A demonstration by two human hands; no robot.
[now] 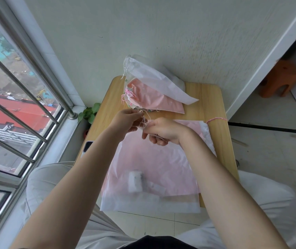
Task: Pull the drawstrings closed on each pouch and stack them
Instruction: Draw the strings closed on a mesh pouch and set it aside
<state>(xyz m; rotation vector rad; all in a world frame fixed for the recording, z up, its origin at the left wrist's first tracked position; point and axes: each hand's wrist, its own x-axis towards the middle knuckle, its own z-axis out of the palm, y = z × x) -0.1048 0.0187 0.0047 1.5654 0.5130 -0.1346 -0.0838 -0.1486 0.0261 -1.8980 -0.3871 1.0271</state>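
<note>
While I sit at the small wooden table, my left hand pinches a pale drawstring between thumb and fingertips, and my right hand has its fingers curled round the gathered mouth of a sheer white pouch. That string runs between my two hands, just above the pouch. This pouch lies flat across the near half of the table, hanging over its front edge, with a small white box showing dimly through the fabric. Under it and to the right lies a pink pouch, whose pink cord trails toward the table's right edge. At the far side of the table a stack of closed pouches leans against the wall: a white one on top, a pink one beneath it, their cords bunched at the left end. A phone lies at the table's left edge, and a green plant stands below by the window.
</note>
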